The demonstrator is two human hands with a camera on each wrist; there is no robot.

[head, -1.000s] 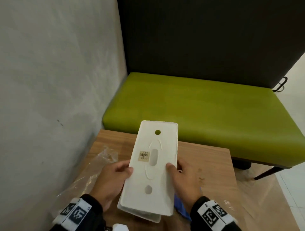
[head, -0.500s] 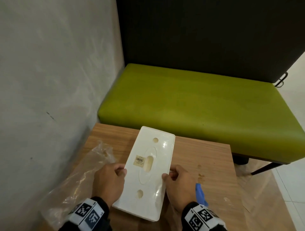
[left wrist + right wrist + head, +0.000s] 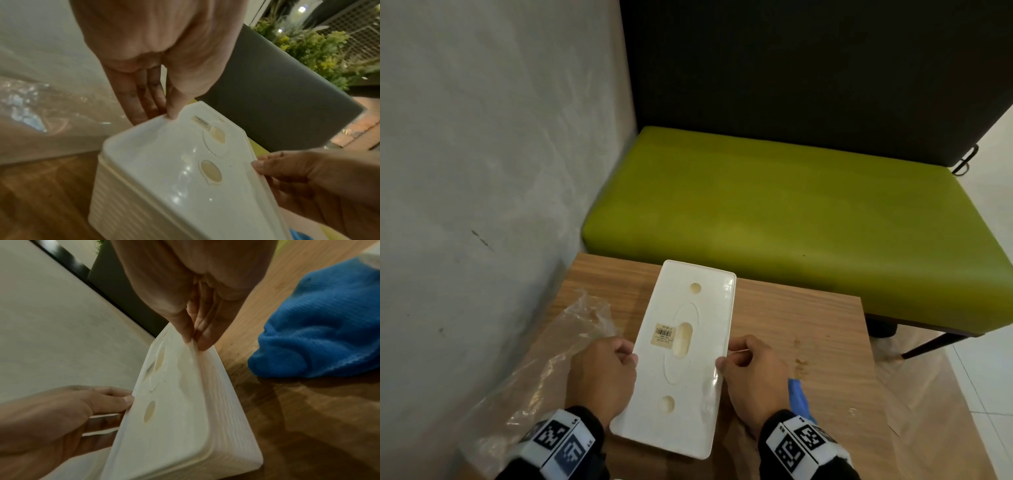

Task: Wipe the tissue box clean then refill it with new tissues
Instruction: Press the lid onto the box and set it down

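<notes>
A white plastic tissue box [image 3: 688,370] lies upside down on the wooden table [image 3: 808,329], its base panel up with a barcode sticker [image 3: 663,334], an oval slot and two round holes. My left hand [image 3: 604,373] pinches the box's left rim, thumb on top [image 3: 174,112]. My right hand [image 3: 753,370] pinches the right rim the same way [image 3: 191,337]. The box's ribbed side wall [image 3: 228,410] shows in the right wrist view. A blue cloth [image 3: 316,331] lies on the table just right of my right hand, its edge showing at my wrist [image 3: 799,399].
A crumpled clear plastic bag [image 3: 541,370] lies on the table's left side against the grey wall [image 3: 482,171]. A green bench seat [image 3: 791,222] with a dark backrest stands beyond the table. Small stains [image 3: 799,359] mark the wood to the right.
The box came down from a raised, tilted hold to lie flat on the table. Both hands slid from gripping its sides to pinching the rims. The blue cloth came into view.
</notes>
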